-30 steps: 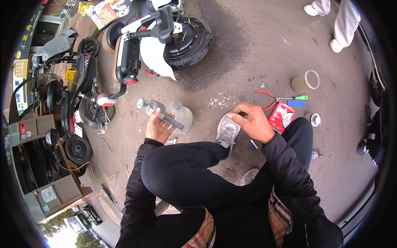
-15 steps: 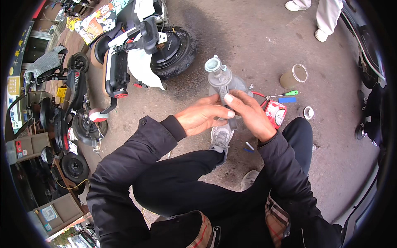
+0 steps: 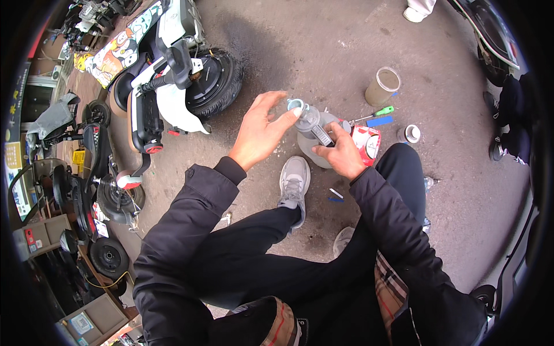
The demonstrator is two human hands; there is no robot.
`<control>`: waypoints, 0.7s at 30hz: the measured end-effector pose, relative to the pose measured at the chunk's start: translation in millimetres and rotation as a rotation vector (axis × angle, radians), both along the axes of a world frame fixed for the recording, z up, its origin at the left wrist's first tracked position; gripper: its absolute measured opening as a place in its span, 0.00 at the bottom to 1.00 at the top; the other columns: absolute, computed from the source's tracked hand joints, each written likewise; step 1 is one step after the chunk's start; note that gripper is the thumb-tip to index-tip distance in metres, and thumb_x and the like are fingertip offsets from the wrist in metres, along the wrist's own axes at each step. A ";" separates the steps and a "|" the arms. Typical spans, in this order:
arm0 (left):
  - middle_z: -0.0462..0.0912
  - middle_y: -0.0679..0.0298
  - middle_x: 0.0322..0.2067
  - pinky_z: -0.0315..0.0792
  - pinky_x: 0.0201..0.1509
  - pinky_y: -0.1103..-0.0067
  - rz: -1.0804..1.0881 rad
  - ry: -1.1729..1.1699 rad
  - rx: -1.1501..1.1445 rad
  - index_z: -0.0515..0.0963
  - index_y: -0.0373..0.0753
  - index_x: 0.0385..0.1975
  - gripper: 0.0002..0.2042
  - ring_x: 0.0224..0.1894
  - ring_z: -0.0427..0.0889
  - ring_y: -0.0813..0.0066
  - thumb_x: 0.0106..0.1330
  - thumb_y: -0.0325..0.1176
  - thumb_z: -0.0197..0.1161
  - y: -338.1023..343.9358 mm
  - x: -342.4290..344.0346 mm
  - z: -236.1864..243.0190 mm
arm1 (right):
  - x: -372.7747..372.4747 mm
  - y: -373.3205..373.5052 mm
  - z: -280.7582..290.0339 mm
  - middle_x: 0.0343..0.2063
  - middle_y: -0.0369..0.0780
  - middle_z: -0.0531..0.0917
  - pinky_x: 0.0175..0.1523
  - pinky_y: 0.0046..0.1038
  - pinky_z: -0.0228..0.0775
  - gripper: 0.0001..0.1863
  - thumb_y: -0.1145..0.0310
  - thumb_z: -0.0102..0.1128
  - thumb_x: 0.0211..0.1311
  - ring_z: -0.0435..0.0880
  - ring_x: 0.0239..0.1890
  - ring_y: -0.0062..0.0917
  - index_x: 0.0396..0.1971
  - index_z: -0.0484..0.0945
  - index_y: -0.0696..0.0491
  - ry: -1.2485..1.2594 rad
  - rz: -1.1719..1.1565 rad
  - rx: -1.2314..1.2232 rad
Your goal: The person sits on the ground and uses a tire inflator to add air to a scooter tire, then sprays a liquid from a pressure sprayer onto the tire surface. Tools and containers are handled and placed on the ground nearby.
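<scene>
My right hand (image 3: pixel 343 151) is closed round a grey translucent cylinder (image 3: pixel 311 124) with a dark strip along its side and a pale round top, held tilted. My left hand (image 3: pixel 262 130) is raised at the top end, thumb at the pale rim and fingers apart. Behind the cylinder is a cloudy plastic jug (image 3: pixel 309 150), partly hidden. A red box (image 3: pixel 366 147), a green-handled screwdriver (image 3: pixel 385 111), a blue bar (image 3: pixel 379 121) and a small white container (image 3: pixel 408 134) lie beyond my right hand. A cup of murky liquid (image 3: pixel 382 86) stands farther back.
A white scooter (image 3: pixel 179 109) with a large wheel stands at upper left, more scooters and cabinets (image 3: pixel 46 230) along the left. Other people's legs show at top right (image 3: pixel 418 8) and far right (image 3: pixel 508 115). My shoe (image 3: pixel 293 184) is below my hands.
Both hands came together on the cylinder over the jug. Since then my left hand has moved up and left to its top, fingers spreading, while my right hand keeps hold.
</scene>
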State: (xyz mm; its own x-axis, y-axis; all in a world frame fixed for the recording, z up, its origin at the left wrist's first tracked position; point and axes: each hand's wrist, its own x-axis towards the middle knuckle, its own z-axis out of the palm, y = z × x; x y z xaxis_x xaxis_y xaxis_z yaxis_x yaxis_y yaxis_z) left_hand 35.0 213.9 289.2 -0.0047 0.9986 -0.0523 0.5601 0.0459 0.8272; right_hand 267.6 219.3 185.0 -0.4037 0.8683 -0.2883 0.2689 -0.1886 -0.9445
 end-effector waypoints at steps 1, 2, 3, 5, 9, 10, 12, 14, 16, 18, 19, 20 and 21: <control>0.80 0.49 0.61 0.73 0.67 0.68 -0.068 0.102 0.128 0.79 0.31 0.61 0.26 0.63 0.80 0.60 0.72 0.46 0.70 5.4 5.2 -3.8 | -2.3 -1.6 -2.2 0.45 0.48 0.87 0.54 0.33 0.75 0.26 0.74 0.75 0.59 0.84 0.48 0.28 0.55 0.72 0.61 0.012 0.013 0.021; 0.76 0.48 0.65 0.71 0.70 0.65 -0.122 0.096 0.166 0.79 0.33 0.61 0.27 0.68 0.77 0.53 0.71 0.47 0.70 10.2 10.5 -8.0 | -4.6 -2.6 -3.8 0.46 0.48 0.87 0.55 0.34 0.75 0.26 0.74 0.75 0.59 0.84 0.48 0.29 0.54 0.72 0.61 0.032 0.029 0.030; 0.77 0.48 0.65 0.72 0.70 0.66 -0.130 0.187 0.107 0.80 0.34 0.60 0.25 0.68 0.77 0.52 0.71 0.47 0.70 13.9 16.3 -13.4 | -8.1 -4.3 -4.9 0.41 0.54 0.87 0.53 0.38 0.77 0.24 0.69 0.75 0.56 0.88 0.46 0.42 0.48 0.75 0.61 0.062 -0.006 0.130; 0.81 0.48 0.60 0.74 0.67 0.66 -0.142 0.259 0.044 0.85 0.34 0.52 0.18 0.63 0.81 0.49 0.70 0.41 0.68 20.4 26.4 -26.5 | -11.9 -5.5 -5.8 0.40 0.56 0.85 0.52 0.40 0.76 0.23 0.70 0.74 0.56 0.88 0.45 0.47 0.48 0.74 0.61 0.001 0.032 0.181; 0.88 0.48 0.43 0.79 0.56 0.62 0.042 0.223 0.203 0.87 0.33 0.36 0.10 0.47 0.87 0.46 0.64 0.28 0.60 26.6 34.9 -50.2 | -16.9 -8.1 -7.6 0.35 0.56 0.85 0.49 0.42 0.77 0.22 0.69 0.74 0.57 0.87 0.42 0.52 0.48 0.74 0.61 -0.018 0.014 0.233; 0.88 0.48 0.43 0.79 0.57 0.62 0.045 0.226 0.169 0.87 0.33 0.36 0.10 0.47 0.87 0.46 0.63 0.27 0.60 25.1 36.7 -53.3 | -16.0 -7.8 -8.6 0.33 0.56 0.85 0.47 0.43 0.77 0.22 0.68 0.73 0.58 0.87 0.40 0.54 0.47 0.74 0.61 -0.031 0.018 0.192; 0.88 0.48 0.43 0.79 0.57 0.62 0.011 0.213 0.137 0.88 0.34 0.36 0.10 0.49 0.87 0.47 0.62 0.27 0.59 34.4 44.2 -54.0 | -13.3 -7.8 -11.8 0.33 0.56 0.86 0.48 0.43 0.78 0.21 0.66 0.72 0.60 0.88 0.41 0.53 0.47 0.76 0.61 -0.072 -0.016 0.173; 0.88 0.47 0.43 0.79 0.57 0.62 -0.121 0.306 0.104 0.89 0.34 0.37 0.12 0.47 0.87 0.46 0.60 0.27 0.58 45.4 54.0 -46.0 | -7.3 -9.2 -16.2 0.33 0.56 0.87 0.48 0.42 0.78 0.19 0.65 0.71 0.61 0.88 0.42 0.53 0.47 0.79 0.60 -0.133 -0.020 0.130; 0.88 0.46 0.42 0.79 0.57 0.63 -0.228 0.369 0.108 0.88 0.33 0.38 0.13 0.47 0.87 0.45 0.60 0.27 0.58 53.0 71.5 -32.5 | -1.8 -8.4 -20.5 0.33 0.56 0.87 0.49 0.42 0.79 0.18 0.64 0.71 0.62 0.89 0.42 0.52 0.47 0.82 0.60 -0.143 -0.001 0.105; 0.88 0.46 0.42 0.80 0.56 0.64 -0.205 0.349 0.112 0.88 0.32 0.36 0.12 0.46 0.87 0.45 0.59 0.26 0.58 51.7 74.8 -9.1 | 1.6 -7.1 -23.1 0.32 0.56 0.87 0.49 0.42 0.79 0.18 0.62 0.70 0.63 0.90 0.42 0.51 0.46 0.84 0.59 -0.141 -0.002 0.056; 0.89 0.46 0.41 0.80 0.56 0.65 -0.205 0.341 0.140 0.88 0.32 0.35 0.12 0.46 0.88 0.46 0.60 0.26 0.58 52.8 70.1 4.5 | 3.9 -8.0 -23.7 0.31 0.54 0.88 0.49 0.42 0.79 0.17 0.62 0.69 0.64 0.90 0.39 0.49 0.46 0.85 0.59 -0.150 -0.018 0.092; 0.89 0.47 0.41 0.80 0.56 0.65 -0.213 0.338 0.132 0.88 0.32 0.35 0.12 0.46 0.89 0.48 0.60 0.25 0.57 51.9 64.8 15.9 | 4.0 -7.1 -23.7 0.31 0.54 0.88 0.49 0.42 0.79 0.17 0.62 0.69 0.64 0.90 0.39 0.48 0.46 0.84 0.59 -0.154 0.006 0.090; 0.90 0.49 0.41 0.80 0.56 0.67 -0.195 0.290 0.225 0.88 0.32 0.35 0.12 0.46 0.89 0.51 0.60 0.24 0.56 53.9 53.1 26.8 | 4.9 -7.5 -23.3 0.31 0.54 0.88 0.48 0.42 0.79 0.18 0.62 0.68 0.64 0.90 0.39 0.48 0.46 0.84 0.59 -0.162 0.027 0.073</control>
State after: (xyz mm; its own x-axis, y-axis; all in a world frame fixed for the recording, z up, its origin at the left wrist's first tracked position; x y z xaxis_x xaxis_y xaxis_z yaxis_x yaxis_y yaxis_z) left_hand 88.2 267.8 316.0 0.2028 0.9687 0.1428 0.7519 -0.2475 0.6111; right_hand 272.4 211.8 161.7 -0.3802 0.8790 -0.2878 0.4229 -0.1115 -0.8993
